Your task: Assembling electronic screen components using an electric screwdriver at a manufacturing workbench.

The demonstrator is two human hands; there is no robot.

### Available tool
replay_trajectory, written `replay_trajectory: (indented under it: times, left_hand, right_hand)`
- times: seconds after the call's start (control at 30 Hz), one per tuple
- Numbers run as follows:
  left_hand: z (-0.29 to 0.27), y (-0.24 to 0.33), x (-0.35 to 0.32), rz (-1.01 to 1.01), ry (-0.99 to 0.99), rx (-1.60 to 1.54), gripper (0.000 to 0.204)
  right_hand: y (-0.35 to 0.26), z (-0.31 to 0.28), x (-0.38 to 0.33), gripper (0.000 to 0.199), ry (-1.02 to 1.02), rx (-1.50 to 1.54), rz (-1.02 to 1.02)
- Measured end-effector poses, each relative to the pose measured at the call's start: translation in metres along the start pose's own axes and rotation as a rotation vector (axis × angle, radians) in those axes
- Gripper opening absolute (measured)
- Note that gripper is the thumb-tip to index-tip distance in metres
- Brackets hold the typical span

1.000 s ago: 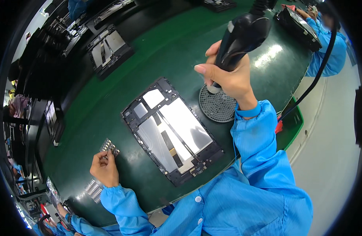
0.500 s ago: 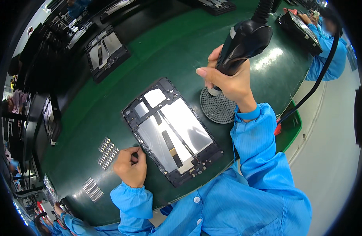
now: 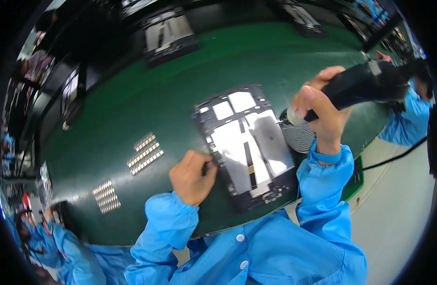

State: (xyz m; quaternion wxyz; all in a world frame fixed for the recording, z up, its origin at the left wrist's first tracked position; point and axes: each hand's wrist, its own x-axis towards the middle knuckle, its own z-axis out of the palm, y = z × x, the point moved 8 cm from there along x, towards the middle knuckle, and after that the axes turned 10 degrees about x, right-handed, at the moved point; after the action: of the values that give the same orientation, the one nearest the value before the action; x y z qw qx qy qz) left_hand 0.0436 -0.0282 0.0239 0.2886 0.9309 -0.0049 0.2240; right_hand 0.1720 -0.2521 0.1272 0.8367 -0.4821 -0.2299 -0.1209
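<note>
A black tablet housing with silvery plates inside (image 3: 237, 183) lies face up on the green bench. My right hand (image 3: 325, 107) is wrapped round a black electric screwdriver (image 3: 365, 85). The tool lies tilted nearly level, its pale collar and tip close to the housing's upper right edge; whether the tip touches is blurred. Partly under that hand shows a round dotted tray (image 3: 300, 137). At the housing's left edge is my left hand (image 3: 193, 178), closed with thumb and forefinger together; anything between them is hidden.
Two groups of small metal pieces in rows, one nearer (image 3: 106, 196) and one farther (image 3: 145, 154), lie left of my left hand. More tablet housings (image 3: 170, 35) stand along the far side. A black cable (image 3: 394, 159) hangs at the right. Co-workers in blue sit at both sides.
My right hand has brought the screwdriver from over the round tray to the housing's edge, tipping it from upright toward level. The view has turned; my left hand stays by the housing's left edge.
</note>
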Motion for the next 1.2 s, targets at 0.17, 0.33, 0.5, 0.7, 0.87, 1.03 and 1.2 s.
replay_trajectory:
  times: [0.17, 0.33, 0.5, 0.7, 0.87, 1.03, 1.2]
  left_hand:
    - [-0.005, -0.015, 0.005, -0.164, -0.005, -0.141, 0.013]
    - [-0.022, -0.052, 0.001, -0.352, 0.081, -0.227, 0.010]
    - [-0.014, -0.066, -0.008, -0.481, 0.060, -0.521, 0.014]
    - [-0.010, -0.068, -0.010, -0.505, 0.054, -0.555, 0.015]
    - [-0.009, -0.067, -0.008, -0.461, 0.118, -0.569, 0.013]
    - [-0.016, -0.061, -0.004, -0.446, 0.080, -0.535, 0.014]
    - [-0.014, -0.063, -0.005, -0.439, 0.112, -0.549, 0.013]
  right_hand:
    - [0.027, 0.069, -0.008, 0.034, -0.222, 0.018, 0.087]
    - [0.059, 0.115, -0.017, 0.034, -0.399, -0.009, 0.175]
    - [0.075, 0.110, -0.020, 0.034, -0.365, -0.052, 0.201]
    - [0.068, 0.109, -0.017, 0.030, -0.299, 0.008, 0.168]
    - [0.065, 0.120, -0.018, 0.031, -0.310, 0.043, 0.167]
    - [0.076, 0.126, -0.025, 0.031, -0.349, 0.052, 0.192]
    - [0.078, 0.130, -0.028, 0.030, -0.367, 0.043, 0.200]
